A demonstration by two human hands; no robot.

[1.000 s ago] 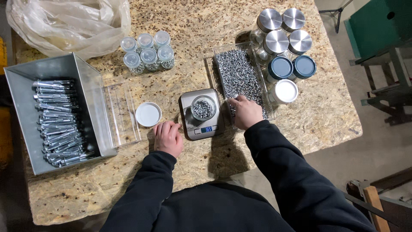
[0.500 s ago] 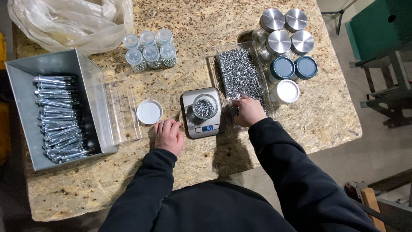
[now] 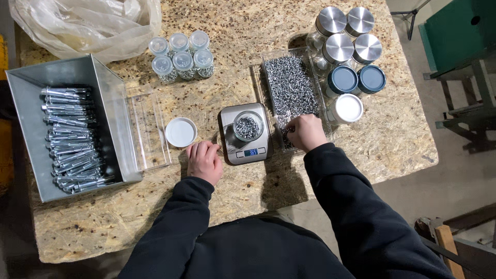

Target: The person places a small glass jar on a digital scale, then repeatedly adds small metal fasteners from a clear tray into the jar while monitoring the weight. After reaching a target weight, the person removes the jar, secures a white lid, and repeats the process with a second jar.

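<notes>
A small silver kitchen scale [image 3: 233,151] sits on the chipboard table [image 3: 248,36], carrying an open clear jar [image 3: 248,126] partly filled with small screws. My left hand [image 3: 204,161] rests flat on the table just left of the scale, below a white lid [image 3: 181,132]. My right hand [image 3: 307,132] reaches into the near end of a clear tray of small silver screws [image 3: 290,88], fingers curled among them; whether it holds any I cannot tell.
A grey metal bin [image 3: 108,98] with several long bolts stands at the left, an empty clear tray [image 3: 150,129] beside it. Several small filled jars [image 3: 181,57] stand behind. Lidded jars [image 3: 346,46] are at the right. A plastic bag [image 3: 88,26] lies far left.
My right hand stays at the near end of the screw tray, shifting slightly. My left hand stays resting beside the scale.
</notes>
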